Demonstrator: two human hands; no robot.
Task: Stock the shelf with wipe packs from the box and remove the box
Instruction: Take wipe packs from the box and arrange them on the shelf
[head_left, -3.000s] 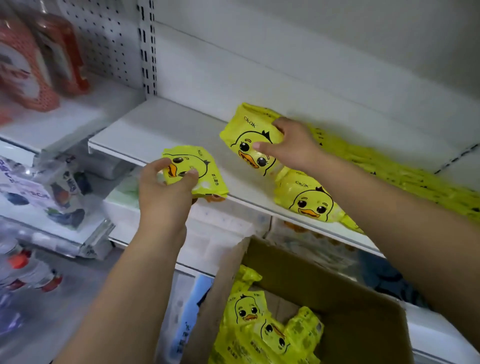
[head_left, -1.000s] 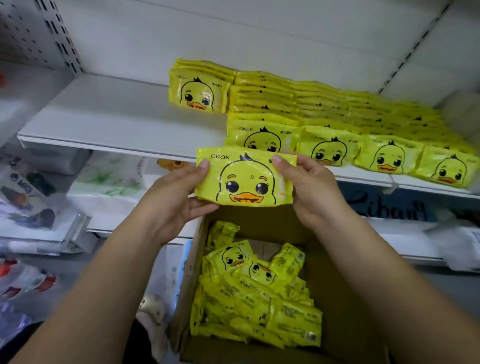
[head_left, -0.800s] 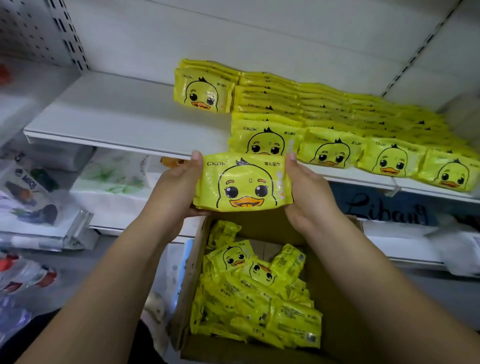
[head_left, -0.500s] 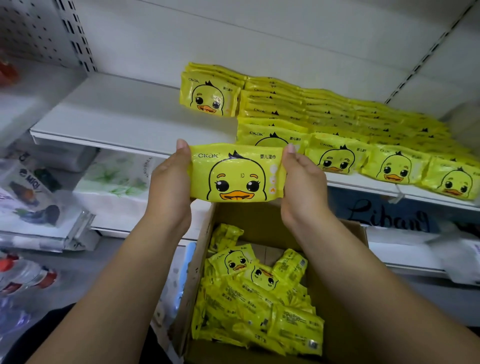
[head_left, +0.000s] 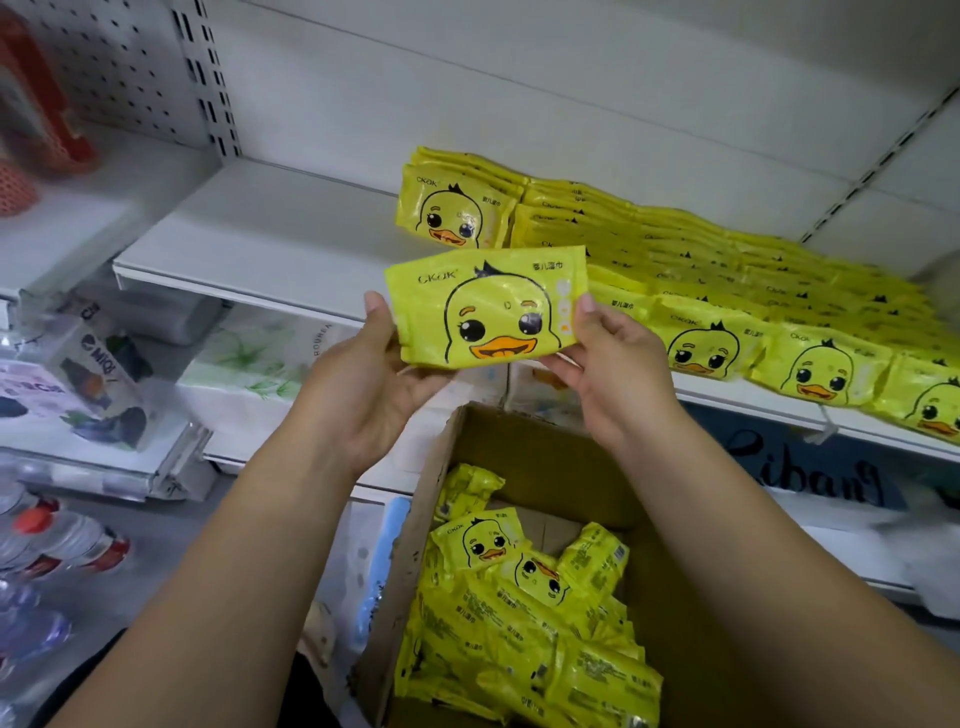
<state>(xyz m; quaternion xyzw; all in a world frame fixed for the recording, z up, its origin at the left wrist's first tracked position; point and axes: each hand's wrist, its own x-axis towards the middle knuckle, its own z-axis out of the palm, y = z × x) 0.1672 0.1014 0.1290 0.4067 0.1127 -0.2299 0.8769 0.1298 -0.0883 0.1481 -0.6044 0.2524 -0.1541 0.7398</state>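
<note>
A yellow wipe pack (head_left: 488, 306) with a duck face hangs in the air just in front of the white shelf (head_left: 249, 234). My left hand (head_left: 374, 379) grips its left end and my right hand (head_left: 608, 364) grips its right end. Behind it, one pack stands upright on the shelf (head_left: 452, 213). Rows of several stocked packs (head_left: 753, 301) fill the shelf to the right. Below my arms an open cardboard box (head_left: 519, 457) holds several loose packs (head_left: 519, 613).
A perforated back panel and upright (head_left: 208, 78) border the shelf on the left, where its surface is bare. Lower shelves carry tissue packs (head_left: 249, 358) and boxed goods (head_left: 98, 374). Bottles (head_left: 57, 540) lie at the lower left.
The pack I took in both hands has risen towards the shelf and tilted slightly. Three seconds ago each hand was setting a separate pack on the shelf.
</note>
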